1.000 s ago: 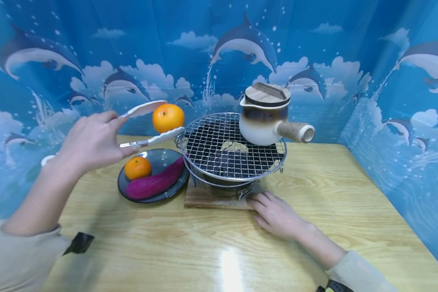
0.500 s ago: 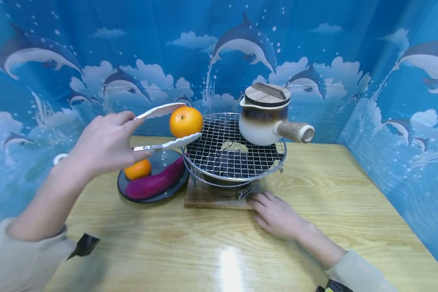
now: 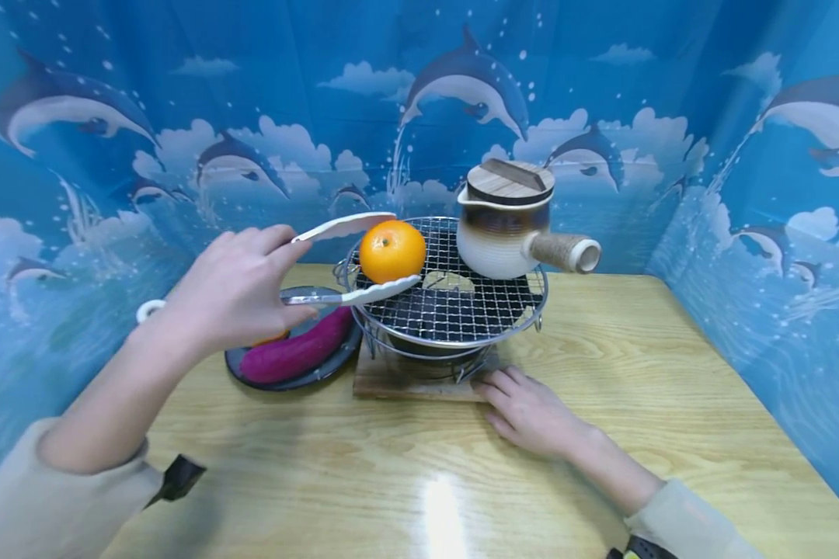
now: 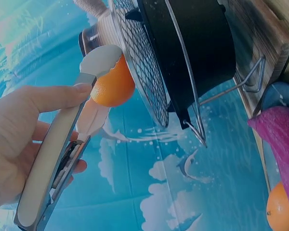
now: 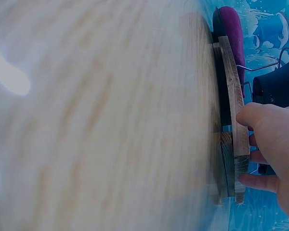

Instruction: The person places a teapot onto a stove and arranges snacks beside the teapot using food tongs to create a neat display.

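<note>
- Right hand (image 3: 524, 411): holding board (image 3: 412, 387) corner, no change.
- Left hand (image 3: 234, 291): swung right, grasping tongs (image 3: 381, 292).
- Orange (image 3: 391, 252): between tongs' tips, now over grill (image 3: 454, 322), left side; mesh contact unclear. Carry looks mostly done, release pending.
- Pot (image 3: 499, 244): unmoved, grill's right.
</note>
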{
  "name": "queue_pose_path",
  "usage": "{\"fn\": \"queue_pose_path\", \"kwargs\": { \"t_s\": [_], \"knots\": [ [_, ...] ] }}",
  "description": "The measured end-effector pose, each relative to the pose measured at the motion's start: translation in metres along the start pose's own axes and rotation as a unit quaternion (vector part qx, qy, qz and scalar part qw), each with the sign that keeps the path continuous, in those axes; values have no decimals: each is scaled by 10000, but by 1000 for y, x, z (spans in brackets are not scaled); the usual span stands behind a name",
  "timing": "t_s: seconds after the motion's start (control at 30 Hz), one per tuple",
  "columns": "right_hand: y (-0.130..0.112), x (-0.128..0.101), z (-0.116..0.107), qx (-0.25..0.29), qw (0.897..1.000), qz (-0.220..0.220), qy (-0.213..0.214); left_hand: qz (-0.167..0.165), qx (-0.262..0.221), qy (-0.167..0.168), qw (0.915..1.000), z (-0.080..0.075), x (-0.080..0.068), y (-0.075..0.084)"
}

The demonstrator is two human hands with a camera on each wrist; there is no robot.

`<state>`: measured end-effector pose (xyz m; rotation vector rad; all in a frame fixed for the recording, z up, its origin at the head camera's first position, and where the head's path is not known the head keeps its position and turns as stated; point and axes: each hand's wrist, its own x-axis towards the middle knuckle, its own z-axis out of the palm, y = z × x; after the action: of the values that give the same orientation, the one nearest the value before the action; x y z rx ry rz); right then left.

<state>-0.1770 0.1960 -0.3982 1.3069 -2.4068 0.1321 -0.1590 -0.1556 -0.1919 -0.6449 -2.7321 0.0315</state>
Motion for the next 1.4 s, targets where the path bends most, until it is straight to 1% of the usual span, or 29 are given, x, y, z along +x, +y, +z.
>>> {"fn": "queue_pose_path", "kwargs": {
  "t_s": [0.2,0.63,0.93,1.13,1.4],
  "knots": [
    [1,0,0,13,10000,26,-17,271,-26,96,9996,0,1,6],
    [2,-1,2,26,10000,-27,72,681,-60,162,9975,3,6,21],
    [2,-2,2,-17,10000,-31,42,830,-86,192,9963,6,11,28],
    [1,-1,0,-7,10000,45,19,1006,-97,273,9945,6,17,35],
    [1,-1,2,-18,10000,33,-6,1146,-115,125,9933,5,23,45]
  ]
}}
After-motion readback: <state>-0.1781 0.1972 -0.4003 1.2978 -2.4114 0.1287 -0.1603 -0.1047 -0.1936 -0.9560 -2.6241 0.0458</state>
